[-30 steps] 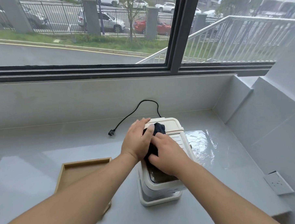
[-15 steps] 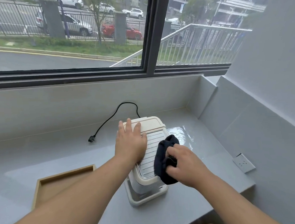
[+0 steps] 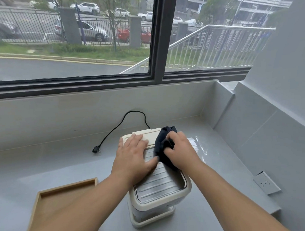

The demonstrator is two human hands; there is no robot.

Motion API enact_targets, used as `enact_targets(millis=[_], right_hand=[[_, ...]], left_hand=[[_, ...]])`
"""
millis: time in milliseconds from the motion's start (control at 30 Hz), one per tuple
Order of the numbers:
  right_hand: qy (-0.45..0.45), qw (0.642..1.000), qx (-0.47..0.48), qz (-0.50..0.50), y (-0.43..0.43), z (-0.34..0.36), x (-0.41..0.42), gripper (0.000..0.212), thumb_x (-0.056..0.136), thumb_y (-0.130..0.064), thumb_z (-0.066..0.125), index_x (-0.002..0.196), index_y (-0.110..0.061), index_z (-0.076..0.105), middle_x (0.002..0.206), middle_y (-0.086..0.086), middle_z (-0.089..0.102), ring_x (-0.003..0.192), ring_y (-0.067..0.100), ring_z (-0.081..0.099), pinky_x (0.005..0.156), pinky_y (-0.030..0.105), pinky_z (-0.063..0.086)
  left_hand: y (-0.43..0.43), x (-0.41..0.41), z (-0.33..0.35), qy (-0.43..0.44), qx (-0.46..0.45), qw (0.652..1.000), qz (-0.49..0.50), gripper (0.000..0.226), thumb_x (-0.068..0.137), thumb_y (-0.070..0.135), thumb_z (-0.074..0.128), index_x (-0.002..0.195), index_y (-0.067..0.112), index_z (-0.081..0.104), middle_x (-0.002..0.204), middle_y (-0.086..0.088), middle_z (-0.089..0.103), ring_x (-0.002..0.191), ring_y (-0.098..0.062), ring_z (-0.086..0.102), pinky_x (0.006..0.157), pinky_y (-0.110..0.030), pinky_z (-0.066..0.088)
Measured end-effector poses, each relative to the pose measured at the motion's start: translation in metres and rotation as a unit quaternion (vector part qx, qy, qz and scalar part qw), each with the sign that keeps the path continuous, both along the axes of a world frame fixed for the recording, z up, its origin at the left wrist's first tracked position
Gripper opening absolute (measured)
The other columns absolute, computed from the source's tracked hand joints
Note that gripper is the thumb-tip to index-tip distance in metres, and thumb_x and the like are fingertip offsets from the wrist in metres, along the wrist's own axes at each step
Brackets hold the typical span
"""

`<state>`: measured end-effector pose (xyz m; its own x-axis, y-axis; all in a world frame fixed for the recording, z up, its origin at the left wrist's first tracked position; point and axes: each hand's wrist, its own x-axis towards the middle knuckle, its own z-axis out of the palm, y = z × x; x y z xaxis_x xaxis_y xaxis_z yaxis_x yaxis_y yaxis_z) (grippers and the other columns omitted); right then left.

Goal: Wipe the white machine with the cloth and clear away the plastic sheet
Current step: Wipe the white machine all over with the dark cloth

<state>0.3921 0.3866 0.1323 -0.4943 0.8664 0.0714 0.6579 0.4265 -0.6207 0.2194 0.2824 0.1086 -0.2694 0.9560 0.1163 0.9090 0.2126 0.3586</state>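
Dark blue cloth (image 3: 162, 146) is bunched in the curled fingers of the right hand (image 3: 181, 152), pressed on the far right part of the white machine (image 3: 160, 193), while the left hand (image 3: 132, 160) lies flat, fingers straight, on the ribbed top just beside it. The machine stands mid-way along the grey surface (image 3: 45, 163), with the clear plastic sheet (image 3: 196, 144) lying just to its right. A wooden tray (image 3: 64, 197) sits near left, a black cord (image 3: 120, 125) runs from the machine's far side to a loose plug (image 3: 96, 150), and a socket (image 3: 266, 182) is on the right wall.
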Motion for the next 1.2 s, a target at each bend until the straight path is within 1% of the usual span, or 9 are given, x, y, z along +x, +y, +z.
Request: enact_targets(millis=[167, 233, 333, 500, 600, 733, 833, 967, 1200], right_hand=[[0.071, 0.994, -0.083, -0.004, 0.046, -0.002, -0.021, 0.007, 0.083, -0.027, 0.057, 0.086, -0.033, 0.054, 0.098, -0.001, 0.053, 0.079, 0.017, 0.057, 0.061, 0.027, 0.04], [0.1, 0.986, -0.136, -0.002, 0.061, -0.002, -0.03, 0.005, 0.081, -0.029, 0.055, 0.085, -0.029, 0.055, 0.092, 0.002, 0.06, 0.074, 0.02, 0.057, 0.061, 0.031, 0.041], [0.124, 0.973, -0.193, -0.005, 0.077, -0.007, -0.039, 0.015, 0.08, -0.031, 0.055, 0.089, -0.02, 0.055, 0.076, -0.003, 0.058, 0.069, 0.019, 0.051, 0.064, 0.034, 0.041], [0.186, 0.947, -0.262, -0.02, 0.081, -0.016, -0.034, 0.019, 0.084, -0.027, 0.058, 0.097, -0.013, 0.058, 0.084, 0.0, 0.06, 0.077, 0.019, 0.054, 0.066, 0.032, 0.045], [0.181, 0.951, -0.25, -0.015, 0.059, -0.012, -0.014, 0.014, 0.087, -0.025, 0.058, 0.089, -0.012, 0.053, 0.08, 0.0, 0.053, 0.075, 0.02, 0.047, 0.068, 0.035, 0.039], [0.151, 0.972, -0.18, 0.007, 0.027, -0.009, 0.014, 0.01, 0.075, -0.028, 0.054, 0.083, -0.022, 0.053, 0.066, -0.008, 0.054, 0.063, 0.014, 0.048, 0.058, 0.032, 0.039], [0.141, 0.979, -0.147, 0.027, 0.01, -0.011, 0.031, 0.011, 0.072, -0.024, 0.054, 0.08, -0.017, 0.05, 0.064, 0.001, 0.051, 0.059, 0.012, 0.043, 0.057, 0.033, 0.038], [0.134, 0.979, -0.15, 0.029, -0.015, -0.01, 0.056, 0.009, 0.071, -0.021, 0.054, 0.076, -0.016, 0.048, 0.063, -0.007, 0.046, 0.06, 0.012, 0.04, 0.058, 0.031, 0.035], [0.143, 0.978, -0.148, 0.024, -0.075, -0.011, 0.095, 0.011, 0.073, -0.016, 0.053, 0.075, -0.015, 0.042, 0.064, -0.008, 0.036, 0.062, 0.013, 0.032, 0.057, 0.032, 0.028]], left_hand=[[0.001, -0.002, -0.003, -0.017, 0.015, 1.0, 0.008, 0.085, 0.078, 0.087, 0.043, 0.145, 0.036, 0.055, 0.164, 0.012, 0.039, 0.158, -0.012, 0.018, 0.13, -0.047, -0.002], [0.002, -0.003, -0.003, -0.022, 0.018, 1.0, 0.013, 0.085, 0.077, 0.088, 0.046, 0.144, 0.038, 0.056, 0.163, 0.014, 0.04, 0.157, -0.011, 0.018, 0.13, -0.046, 0.0], [0.002, -0.002, -0.001, -0.032, 0.025, 0.999, 0.024, 0.086, 0.074, 0.089, 0.049, 0.142, 0.038, 0.058, 0.159, 0.015, 0.043, 0.154, -0.009, 0.022, 0.13, -0.045, 0.003], [0.001, 0.0, 0.001, -0.044, 0.032, 0.998, 0.035, 0.088, 0.071, 0.09, 0.049, 0.139, 0.036, 0.061, 0.157, 0.015, 0.046, 0.152, -0.009, 0.026, 0.13, -0.041, 0.004], [-0.01, 0.006, 0.005, -0.042, 0.034, 0.998, 0.034, 0.088, 0.07, 0.091, 0.049, 0.138, 0.036, 0.062, 0.157, 0.015, 0.046, 0.152, -0.01, 0.027, 0.13, -0.039, 0.004], [-0.008, 0.006, 0.006, -0.03, 0.034, 0.998, 0.034, 0.087, 0.071, 0.09, 0.048, 0.137, 0.035, 0.063, 0.155, 0.014, 0.048, 0.151, -0.012, 0.03, 0.13, -0.041, 0.007], [0.0, 0.004, 0.006, -0.018, 0.032, 0.999, 0.038, 0.086, 0.072, 0.089, 0.046, 0.136, 0.034, 0.064, 0.155, 0.012, 0.049, 0.15, -0.013, 0.032, 0.129, -0.044, 0.01], [0.001, 0.005, 0.006, -0.022, 0.022, 0.999, 0.037, 0.088, 0.072, 0.089, 0.046, 0.139, 0.035, 0.061, 0.158, 0.011, 0.046, 0.151, -0.014, 0.029, 0.129, -0.046, 0.008], [-0.002, 0.004, 0.004, -0.03, 0.023, 0.999, 0.032, 0.085, 0.076, 0.087, 0.05, 0.142, 0.033, 0.058, 0.161, 0.009, 0.044, 0.153, -0.015, 0.025, 0.13, -0.045, 0.002]])
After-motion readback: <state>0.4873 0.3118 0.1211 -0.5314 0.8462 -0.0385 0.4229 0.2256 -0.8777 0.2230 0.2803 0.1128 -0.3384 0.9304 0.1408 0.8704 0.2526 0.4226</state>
